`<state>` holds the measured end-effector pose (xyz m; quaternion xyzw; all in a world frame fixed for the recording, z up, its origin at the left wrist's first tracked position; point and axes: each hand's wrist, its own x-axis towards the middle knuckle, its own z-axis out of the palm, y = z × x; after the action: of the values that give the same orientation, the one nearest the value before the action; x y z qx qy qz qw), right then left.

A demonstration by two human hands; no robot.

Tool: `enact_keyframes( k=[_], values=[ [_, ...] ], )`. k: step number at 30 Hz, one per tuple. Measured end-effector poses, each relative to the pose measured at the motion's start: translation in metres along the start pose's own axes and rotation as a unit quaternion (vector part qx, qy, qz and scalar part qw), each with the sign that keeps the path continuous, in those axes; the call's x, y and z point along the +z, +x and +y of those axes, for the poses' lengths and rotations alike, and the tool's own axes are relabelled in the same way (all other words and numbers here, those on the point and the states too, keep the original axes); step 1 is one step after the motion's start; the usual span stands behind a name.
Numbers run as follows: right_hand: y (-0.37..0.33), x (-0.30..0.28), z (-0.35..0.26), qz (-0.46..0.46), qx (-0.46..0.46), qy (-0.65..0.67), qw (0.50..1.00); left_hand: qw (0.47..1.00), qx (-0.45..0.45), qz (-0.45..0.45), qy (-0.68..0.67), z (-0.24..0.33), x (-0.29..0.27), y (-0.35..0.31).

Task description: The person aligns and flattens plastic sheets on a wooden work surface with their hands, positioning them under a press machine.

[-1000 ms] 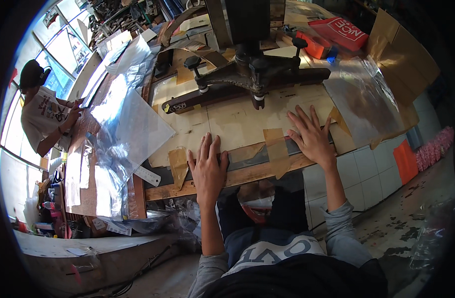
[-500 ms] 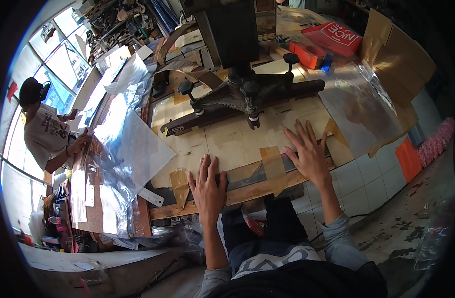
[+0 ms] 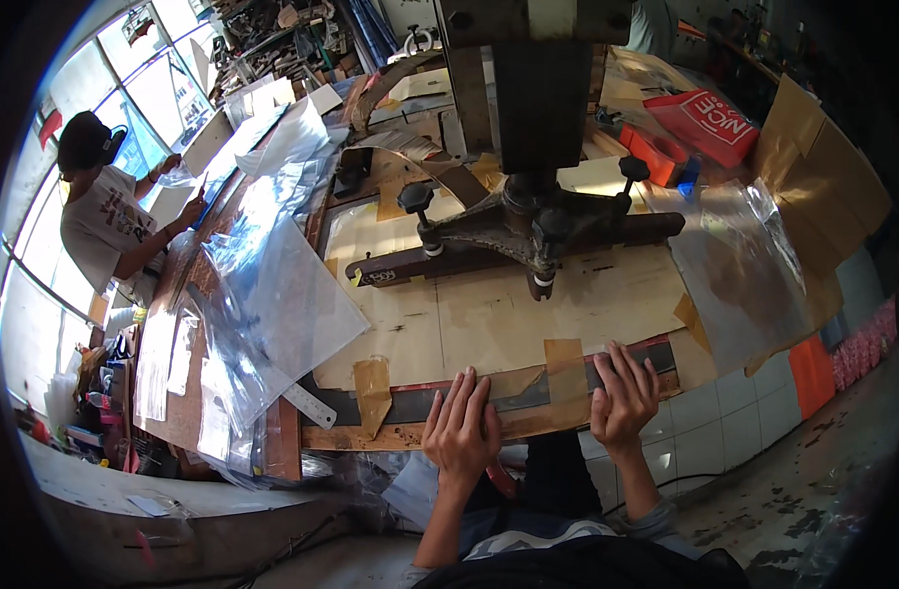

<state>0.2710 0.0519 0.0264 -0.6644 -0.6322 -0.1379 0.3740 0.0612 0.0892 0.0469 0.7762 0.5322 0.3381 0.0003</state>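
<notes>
My left hand (image 3: 462, 422) lies at the front edge of the worktable, fingers stretched onto a dark strip (image 3: 420, 404) below a pale flat sheet (image 3: 489, 329). My right hand (image 3: 624, 401) rests farther right on the same edge, fingers extended and slightly bent, fingertips near the sheet's front border. Neither hand holds anything. Pieces of brown tape (image 3: 373, 393) lie over the strip, one of them between my hands. Above the sheet hangs a dark metal press head (image 3: 538, 211) with black knobs and a long bar (image 3: 607, 233) across it.
Clear plastic sheets (image 3: 302, 294) and a metal ruler (image 3: 310, 404) are on the left. Another person (image 3: 111, 211) works there, holding something I cannot make out. At right are a red bag (image 3: 705, 126), an orange tape dispenser (image 3: 654, 155), plastic film (image 3: 739, 255) and cardboard (image 3: 822, 177).
Both my hands have drawn back toward me, from the sheet to the table's front edge. The right hand's spread fingers have come closer together. The view has shifted.
</notes>
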Motion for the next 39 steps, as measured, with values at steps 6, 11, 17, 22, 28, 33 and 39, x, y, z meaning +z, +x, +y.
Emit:
enact_keyframes(
  k=[6, 11, 17, 22, 28, 33, 39],
  values=[
    [0.0003, 0.0050, 0.0008, 0.049, -0.036, -0.025, 0.998, 0.999, 0.010, 0.032, -0.001, -0.0024, 0.0048, -0.0014],
    [0.0012, 0.0060, 0.0003, 0.071, -0.039, -0.020, 0.997, 0.998, 0.019, 0.063, -0.015, -0.0031, 0.0076, -0.0010],
    [0.0022, 0.0041, -0.0008, 0.057, -0.040, -0.020, 0.997, 0.998, 0.023, 0.054, 0.003, -0.0037, 0.0061, -0.0003],
    [0.0024, 0.0031, -0.0016, 0.049, -0.040, -0.026, 0.998, 0.997, 0.028, 0.068, -0.007, -0.0048, 0.0072, -0.0006],
    [0.0016, 0.0027, -0.0024, 0.060, -0.041, -0.032, 0.997, 0.996, 0.038, 0.080, -0.006, -0.0054, 0.0075, -0.0032],
    [0.0001, 0.0026, -0.0017, 0.047, -0.035, -0.023, 0.998, 0.997, 0.038, 0.074, -0.005, -0.0052, 0.0080, -0.0035],
    [0.0026, 0.0023, -0.0010, 0.049, -0.038, -0.021, 0.998, 0.997, 0.039, 0.070, 0.012, -0.0054, 0.0072, -0.0017]
  ],
)
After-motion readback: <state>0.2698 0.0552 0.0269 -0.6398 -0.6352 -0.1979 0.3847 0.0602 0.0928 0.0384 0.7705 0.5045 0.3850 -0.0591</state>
